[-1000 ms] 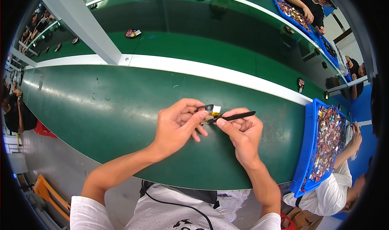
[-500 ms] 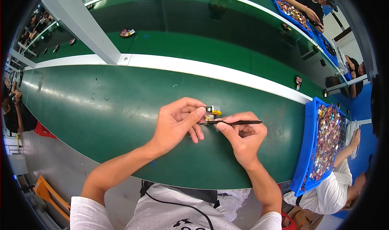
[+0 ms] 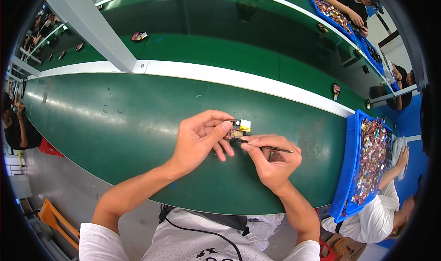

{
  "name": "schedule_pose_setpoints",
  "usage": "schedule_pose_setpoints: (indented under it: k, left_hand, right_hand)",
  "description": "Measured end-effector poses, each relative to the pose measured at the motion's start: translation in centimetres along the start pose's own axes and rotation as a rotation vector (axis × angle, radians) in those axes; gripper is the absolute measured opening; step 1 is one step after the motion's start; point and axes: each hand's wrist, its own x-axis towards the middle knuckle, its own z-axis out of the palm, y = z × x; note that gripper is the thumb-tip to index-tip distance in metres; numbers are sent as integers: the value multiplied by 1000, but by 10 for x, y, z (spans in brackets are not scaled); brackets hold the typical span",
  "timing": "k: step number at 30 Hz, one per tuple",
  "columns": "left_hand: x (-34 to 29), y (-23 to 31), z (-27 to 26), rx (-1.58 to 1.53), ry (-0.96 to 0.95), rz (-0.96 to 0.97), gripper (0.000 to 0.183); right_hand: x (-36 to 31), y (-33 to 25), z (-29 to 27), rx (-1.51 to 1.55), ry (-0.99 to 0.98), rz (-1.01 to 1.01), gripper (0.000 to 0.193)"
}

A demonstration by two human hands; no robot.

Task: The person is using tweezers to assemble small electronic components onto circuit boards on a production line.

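Over the middle of the green table, my left hand pinches a small electronic assembly between thumb and fingers. The assembly has a black casing, reddish wiring inside and a pale block with yellow tape at its far right corner. My right hand is closed around slim black tweezers, held like a pen. Their tip lies at the near edge of the assembly, close to my left fingertips. Exactly what the tip touches is too small to tell.
On the right a blue tray holds a heap of small wired parts. Beyond a white rail, a green conveyor belt carries several similar assemblies. A grey post rises at the left. Co-workers sit around.
The tweezers have tilted, their rear end dropping nearer to me, and my right hand has shifted slightly. The assembly has tipped, showing more of the pale block. Assemblies on the belt have moved left.
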Motion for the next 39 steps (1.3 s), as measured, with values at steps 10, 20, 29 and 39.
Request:
schedule_pose_setpoints:
  k: [10,20,29,39]
  left_hand:
    - [1,0,-2,5,1,7,26]
    - [-1,-4,-3,64,11,30,24]
    - [1,-1,-6,76,53,17,21]
    - [2,-3,-7,74,50,24,21]
  right_hand:
    - [1,0,0,-26,-10,-1,15]
    - [-2,-2,1,-28,-4,106,16]
    - [-1,-4,2,-22,8,132,17]
    - [2,-5,3,-67,-61,4,17]
